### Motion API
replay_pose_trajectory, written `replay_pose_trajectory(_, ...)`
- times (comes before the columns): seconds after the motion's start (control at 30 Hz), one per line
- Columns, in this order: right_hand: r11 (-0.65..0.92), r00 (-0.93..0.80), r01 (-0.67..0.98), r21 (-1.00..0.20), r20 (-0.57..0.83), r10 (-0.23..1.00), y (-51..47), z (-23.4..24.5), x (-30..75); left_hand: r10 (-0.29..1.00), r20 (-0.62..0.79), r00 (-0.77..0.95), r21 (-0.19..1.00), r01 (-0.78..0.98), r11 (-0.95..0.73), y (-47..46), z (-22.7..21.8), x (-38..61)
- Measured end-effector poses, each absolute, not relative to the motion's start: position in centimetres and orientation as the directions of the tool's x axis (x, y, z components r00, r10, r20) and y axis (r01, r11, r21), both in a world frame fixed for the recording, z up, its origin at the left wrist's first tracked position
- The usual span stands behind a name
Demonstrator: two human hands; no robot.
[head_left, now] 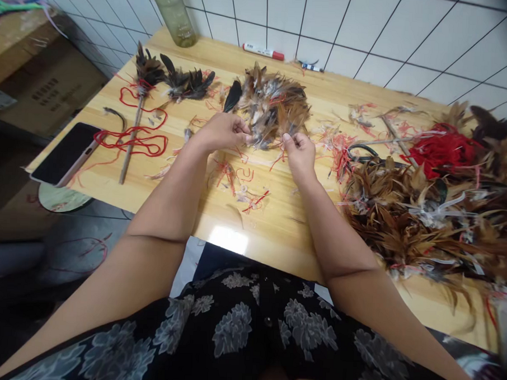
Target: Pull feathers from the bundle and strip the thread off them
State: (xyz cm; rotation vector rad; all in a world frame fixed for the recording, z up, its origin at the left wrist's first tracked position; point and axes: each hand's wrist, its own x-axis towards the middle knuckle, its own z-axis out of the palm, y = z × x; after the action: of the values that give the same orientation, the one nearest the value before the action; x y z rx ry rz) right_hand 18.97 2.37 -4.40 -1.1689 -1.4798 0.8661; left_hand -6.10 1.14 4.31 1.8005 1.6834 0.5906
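A loose pile of brown and grey feathers [269,98] lies on the wooden table [277,219] in front of me. My left hand [226,133] is at the pile's near left edge, thumb and fingertips pinched together. What sits between those fingertips is too small to make out. At the near right edge, my right hand [301,154] pinches the base of some brown feathers [293,118] between thumb and forefinger. Bits of red string [227,172] and feather scraps are scattered just below both hands.
On the left are a feather-tipped stick [132,137], red cord [150,146], a phone [66,152] and dark feather bunches [188,85]. A large feather heap [403,213], red strands [444,150] and dark-handled scissors [364,153] lie right. A bottle [175,16] and red marker [263,51] stand against the tiled wall.
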Motion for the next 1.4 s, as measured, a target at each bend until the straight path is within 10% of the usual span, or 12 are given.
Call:
replay_pose_trajectory(0.43,0.202,0.009,0.183,-0.962,0.207,0.978,2.1,-3.8,18.8,0.985,-0.055,0.165,0.490,0.864,-0.117,0.4,4.8,-3.9)
replay_pose_trajectory(0.67,0.186,0.020,0.191,-0.964,0.193,0.981,1.7,-3.2,18.7,0.993,0.111,-0.033,0.827,0.558,-0.074,0.5,4.3,-4.2)
replay_pose_trajectory(0.93,0.206,-0.004,0.223,-0.953,0.210,0.978,2.0,-3.4,18.8,0.993,-0.040,0.113,0.994,0.102,0.029,-0.5,3.9,-1.0)
replay_pose_trajectory(1.4,0.145,-0.098,0.260,-0.955,0.123,0.988,1.4,-1.7,18.5,0.997,0.057,0.054,0.962,0.262,-0.070,-0.4,2.3,0.6)
